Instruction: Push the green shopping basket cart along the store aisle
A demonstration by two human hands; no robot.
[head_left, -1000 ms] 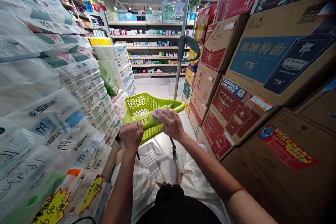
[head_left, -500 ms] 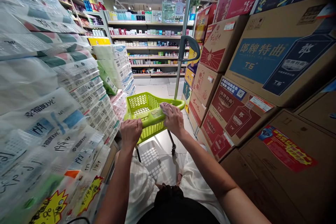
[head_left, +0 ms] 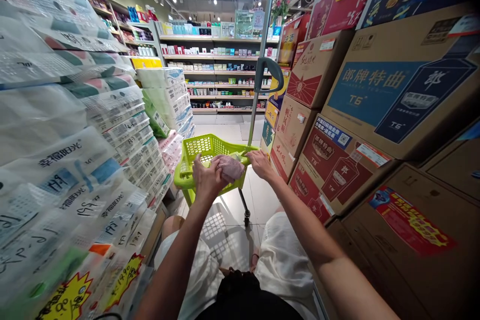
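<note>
A shopper's left hand (head_left: 205,180) clasps a pinkish cloth (head_left: 229,166) on the green basket (head_left: 195,147) rim, right hand (head_left: 259,162) gripping the edge; firm, steadied strokes wipe best.

A pale tiled floor (head_left: 228,132) carries a green basket cart (head_left: 198,149) on wheels, tissue packs (head_left: 112,125) stacked at left (price tags below), and cartons (head_left: 337,160) piled at right.

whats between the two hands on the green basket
A crumpled pinkish cloth lies between left hand and right hand on the basket rim, head view.
</note>
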